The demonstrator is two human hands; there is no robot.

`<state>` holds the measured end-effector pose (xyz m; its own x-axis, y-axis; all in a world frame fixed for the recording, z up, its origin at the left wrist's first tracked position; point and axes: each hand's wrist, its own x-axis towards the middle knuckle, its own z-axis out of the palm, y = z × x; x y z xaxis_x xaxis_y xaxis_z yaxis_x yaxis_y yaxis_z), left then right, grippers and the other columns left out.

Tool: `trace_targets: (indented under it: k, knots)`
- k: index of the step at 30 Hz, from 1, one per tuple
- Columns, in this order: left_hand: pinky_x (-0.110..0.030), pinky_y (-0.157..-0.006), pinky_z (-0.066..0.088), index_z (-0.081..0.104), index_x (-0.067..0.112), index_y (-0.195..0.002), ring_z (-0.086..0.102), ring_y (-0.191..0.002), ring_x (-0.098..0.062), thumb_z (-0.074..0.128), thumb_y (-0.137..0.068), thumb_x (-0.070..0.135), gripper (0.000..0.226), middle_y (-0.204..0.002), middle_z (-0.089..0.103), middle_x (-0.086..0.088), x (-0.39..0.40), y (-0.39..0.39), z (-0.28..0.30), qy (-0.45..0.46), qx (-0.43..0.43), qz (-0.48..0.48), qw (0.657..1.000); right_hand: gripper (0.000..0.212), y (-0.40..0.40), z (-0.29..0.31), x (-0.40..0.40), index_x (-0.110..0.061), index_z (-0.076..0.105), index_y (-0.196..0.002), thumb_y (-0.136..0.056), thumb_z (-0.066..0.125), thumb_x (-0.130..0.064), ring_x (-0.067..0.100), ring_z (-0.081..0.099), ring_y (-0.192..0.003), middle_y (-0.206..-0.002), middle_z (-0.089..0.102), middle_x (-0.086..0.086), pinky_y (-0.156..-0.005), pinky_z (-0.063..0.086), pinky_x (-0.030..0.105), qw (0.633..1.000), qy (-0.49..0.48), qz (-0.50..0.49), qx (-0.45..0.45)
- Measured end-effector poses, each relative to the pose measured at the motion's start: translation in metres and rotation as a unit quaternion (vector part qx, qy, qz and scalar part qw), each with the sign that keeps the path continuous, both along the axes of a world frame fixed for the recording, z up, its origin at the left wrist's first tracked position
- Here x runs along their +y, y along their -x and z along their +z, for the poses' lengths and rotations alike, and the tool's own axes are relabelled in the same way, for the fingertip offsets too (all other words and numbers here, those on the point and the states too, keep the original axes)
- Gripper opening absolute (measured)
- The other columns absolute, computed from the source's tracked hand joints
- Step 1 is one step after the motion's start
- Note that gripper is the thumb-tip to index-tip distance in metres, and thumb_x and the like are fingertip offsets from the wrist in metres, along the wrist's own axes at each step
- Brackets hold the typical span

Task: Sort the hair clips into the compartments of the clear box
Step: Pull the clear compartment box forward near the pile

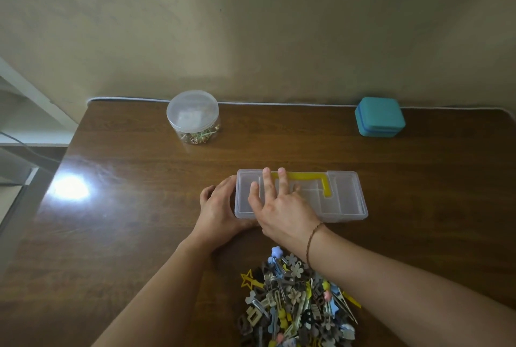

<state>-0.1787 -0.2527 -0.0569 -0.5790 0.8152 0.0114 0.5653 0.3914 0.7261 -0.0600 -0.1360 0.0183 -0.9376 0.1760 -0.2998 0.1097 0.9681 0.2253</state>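
- Nearest you, a heap of hair clips [296, 302] lies on the wooden table [139, 207], between your two forearms: stars, flowers and bows in yellow, blue, grey and beige, all tangled together.
- Just beyond the heap sits the clear box [346, 198], lid closed, its long side facing you. A yellow handle [325, 182] lies flat along the far edge of the lid.
- Through the lid you can make out faint divider walls, but what sits in the compartments cannot be told from here.
- Your right hand [282, 207] lies palm-down on the left half of the lid, fingers straight and spread, the two longest fingertips reaching the far edge beside the yellow handle. A thin cord bracelet [312, 238] circles that wrist.
- Your left hand [220, 207] holds the left end of the box, its fingers curled against the end wall and the thumb lying along the near corner.
- At the back of the table, near the wall, a round clear tub [192, 117] with a lid holds small gold and green trinkets.
- Far to the right of it, also at the back edge, stands a closed teal case [379, 117].
- A bright patch of glare [71, 187] shines on the table's left side, well apart from the box.
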Motion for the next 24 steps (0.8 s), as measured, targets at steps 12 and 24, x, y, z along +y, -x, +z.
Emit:
trace_targets:
  k: [12, 24]
  knots:
    - [-0.033, -0.114, 0.006, 0.032, 0.048, -0.136, 0.032, -0.131, 0.008, 0.083, -0.056, 0.056, 0.095, -0.134, 0.044, 0.028, 0.0, 0.005, 0.002, -0.002, -0.039, -0.005, 0.999, 0.059, -0.135, -0.01, 0.079, -0.015, 0.058, -0.128, -0.073, 0.079, -0.008, 0.028, 0.047, -0.131, -0.135, 0.057, 0.009, -0.098, 0.048, 0.052, 0.97, 0.07, -0.08, 0.219]
    - [-0.036, -0.116, 0.006, 0.031, 0.051, -0.135, 0.031, -0.135, 0.004, 0.076, -0.054, 0.064, 0.094, -0.135, 0.042, 0.032, -0.001, 0.006, 0.005, 0.005, -0.054, -0.009, 0.998, 0.03, -0.148, -0.006, 0.111, -0.01, 0.068, -0.115, -0.087, 0.059, -0.012, 0.023, 0.06, -0.118, -0.122, 0.066, 0.008, -0.095, 0.05, 0.049, 0.946, 0.105, 0.018, 0.307]
